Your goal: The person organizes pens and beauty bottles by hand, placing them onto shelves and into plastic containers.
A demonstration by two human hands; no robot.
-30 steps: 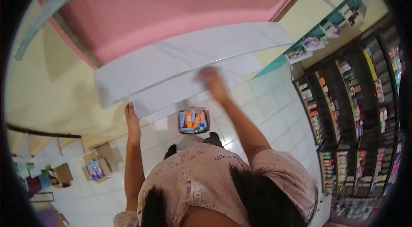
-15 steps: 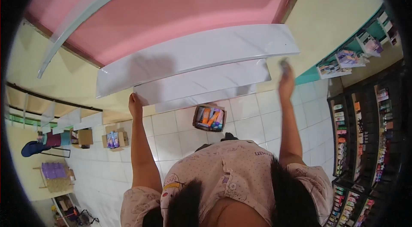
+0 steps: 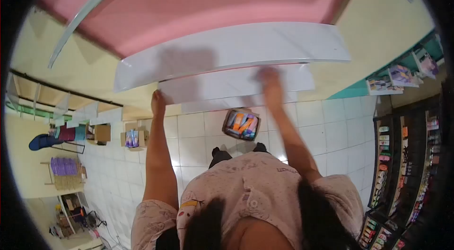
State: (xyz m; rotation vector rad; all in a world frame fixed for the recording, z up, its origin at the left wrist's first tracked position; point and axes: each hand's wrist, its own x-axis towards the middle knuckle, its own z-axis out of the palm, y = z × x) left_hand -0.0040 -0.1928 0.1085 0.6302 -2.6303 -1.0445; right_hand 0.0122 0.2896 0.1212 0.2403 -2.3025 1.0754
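Two white shelves are on the wall before me, a wide upper shelf [image 3: 236, 44] and a narrower lower shelf [image 3: 213, 83]. At the left end of the lower shelf, my left hand [image 3: 158, 103] has its fingers closed on the edge. My right hand [image 3: 272, 87] is over the right part of the lower shelf, blurred by motion. Something greyish and smeared shows at its fingers; I cannot make out what it is.
An open box of colourful packets [image 3: 241, 124] stands on the tiled floor [image 3: 302, 127] below the shelves. Another carton [image 3: 134, 139] is at the left. Dark racks of bottles [image 3: 402, 165] line the right side. A blue chair [image 3: 40, 142] is far left.
My right hand has moved left, from beyond the right end of the lower shelf to over it. My left hand stays at the left end. The view has shifted slightly.
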